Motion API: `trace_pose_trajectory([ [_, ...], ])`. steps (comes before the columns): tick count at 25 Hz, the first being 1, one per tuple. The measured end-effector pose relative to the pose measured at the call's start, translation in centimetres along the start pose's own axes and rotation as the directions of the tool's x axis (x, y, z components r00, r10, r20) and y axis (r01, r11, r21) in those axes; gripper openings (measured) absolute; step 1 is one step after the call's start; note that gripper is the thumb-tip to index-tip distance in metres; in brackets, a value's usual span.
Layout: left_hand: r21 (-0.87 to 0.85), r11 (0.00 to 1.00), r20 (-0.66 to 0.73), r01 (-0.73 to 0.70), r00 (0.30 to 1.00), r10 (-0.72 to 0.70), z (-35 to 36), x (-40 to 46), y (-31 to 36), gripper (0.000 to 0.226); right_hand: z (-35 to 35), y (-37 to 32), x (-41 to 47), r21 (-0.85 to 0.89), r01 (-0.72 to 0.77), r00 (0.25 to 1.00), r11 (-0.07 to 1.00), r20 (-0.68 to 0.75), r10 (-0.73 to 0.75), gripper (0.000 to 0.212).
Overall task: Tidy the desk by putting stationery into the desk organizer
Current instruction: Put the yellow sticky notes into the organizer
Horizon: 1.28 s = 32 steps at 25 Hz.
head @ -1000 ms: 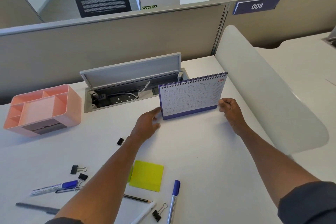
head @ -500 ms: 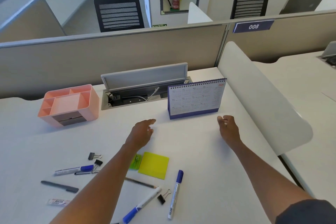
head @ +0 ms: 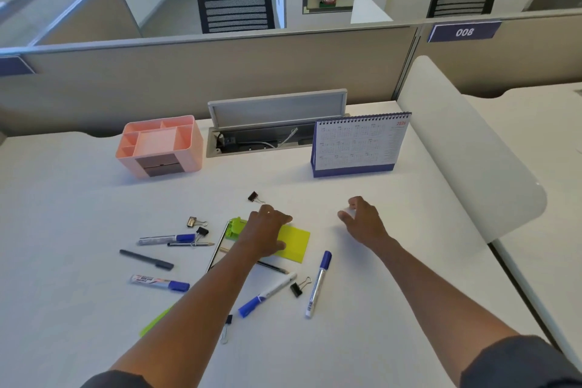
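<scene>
While both hands, the left hand (head: 266, 231) and right hand (head: 362, 220), hover loosely spread and empty, four blue-capped markers (head: 318, 283) and five binder clips (head: 253, 196) lie near the yellow sticky pad (head: 294, 241). Behind it on the white desk (head: 78, 208), backed by beige cubicle partitions, stands one pink organizer (head: 159, 145).

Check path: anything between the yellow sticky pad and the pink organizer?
Nothing tall. Only binder clips lie on the desk between the yellow sticky pad and the pink organizer. Left hand is over the pad.

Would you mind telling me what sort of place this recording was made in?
Most likely an open-plan office: a desk fenced by a partition numbered 008, mesh office chairs beyond it, and a desk calendar.
</scene>
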<state>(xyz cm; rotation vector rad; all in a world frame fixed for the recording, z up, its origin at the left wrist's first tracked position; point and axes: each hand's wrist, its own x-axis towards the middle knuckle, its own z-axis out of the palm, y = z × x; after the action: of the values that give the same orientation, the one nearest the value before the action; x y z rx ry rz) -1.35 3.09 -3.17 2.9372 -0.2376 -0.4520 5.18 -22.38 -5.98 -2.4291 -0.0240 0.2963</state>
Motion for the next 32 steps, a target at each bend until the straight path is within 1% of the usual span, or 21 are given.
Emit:
trace_pose_trajectory([
  [3,0.15,0.988,0.026,-0.037,0.999,0.034,0.4,-0.4,0.7,0.074,0.9,-0.8,-0.6,-0.054,0.05,0.995,0.997,0.085,-0.045,0.049],
  [6,0.221,0.975,0.038,-0.026,0.999,0.018,0.7,-0.7,1.2,0.074,1.2,-1.3,-1.1,-0.077,0.088,0.987,0.993,0.142,-0.077,0.051],
  [11,0.249,0.968,-0.01,0.028,1.0,-0.026,1.1,-0.7,1.8,0.072,1.3,-1.3,-1.8,-0.083,0.099,0.982,0.992,0.168,-0.084,0.052],
  [15,0.275,0.96,-0.071,0.044,0.997,-0.025,1.2,-0.8,1.9,0.07,1.5,-1.3,-2.0,-0.109,0.115,0.98,0.987,0.177,-0.094,0.052],
  [17,0.284,0.958,-0.107,0.04,0.994,-0.01,1.0,-0.6,2.1,0.065,1.4,-1.4,-2.0,-0.111,0.106,0.98,0.988,0.182,-0.084,0.053],
  [19,0.292,0.956,-0.137,0.014,0.99,0.028,0.6,-0.3,1.9,0.056,1.7,-1.7,-2.2,-0.115,0.084,0.984,0.99,0.164,-0.064,0.054],
  [22,0.293,0.956,-0.181,-0.009,0.981,0.065,0.5,0.3,1.7,0.031,2.2,-2.0,-2.5,-0.101,0.055,0.989,0.993,0.142,-0.04,0.055],
  [24,0.272,0.962,-0.216,0.008,0.975,0.053,0.7,0.4,1.9,0.018,2.3,-1.9,-2.7,-0.088,0.05,0.988,0.995,0.148,-0.037,0.054],
  [26,0.219,0.976,-0.251,0.017,0.967,0.04,0.9,0.5,2.1,0.016,2.7,-1.8,-2.9,-0.078,0.051,0.989,0.996,0.139,-0.039,0.053],
  [28,0.143,0.99,-0.27,0.0,0.962,0.039,0.6,0.9,2.0,0.017,3.1,-1.9,-3.1,-0.071,0.054,0.994,0.996,0.1,-0.047,0.05],
  [30,0.039,0.999,-0.288,0.007,0.958,0.004,-0.2,1.0,1.8,0.017,3.4,-2.2,-3.4,-0.012,0.061,0.998,0.998,0.03,-0.061,0.043],
  [32,-0.106,0.994,-0.306,0.032,0.95,-0.063,-1.2,1.1,1.5,0.014,3.2,-3.0,-3.6,0.078,0.1,0.995,0.992,-0.021,-0.098,0.037],
])
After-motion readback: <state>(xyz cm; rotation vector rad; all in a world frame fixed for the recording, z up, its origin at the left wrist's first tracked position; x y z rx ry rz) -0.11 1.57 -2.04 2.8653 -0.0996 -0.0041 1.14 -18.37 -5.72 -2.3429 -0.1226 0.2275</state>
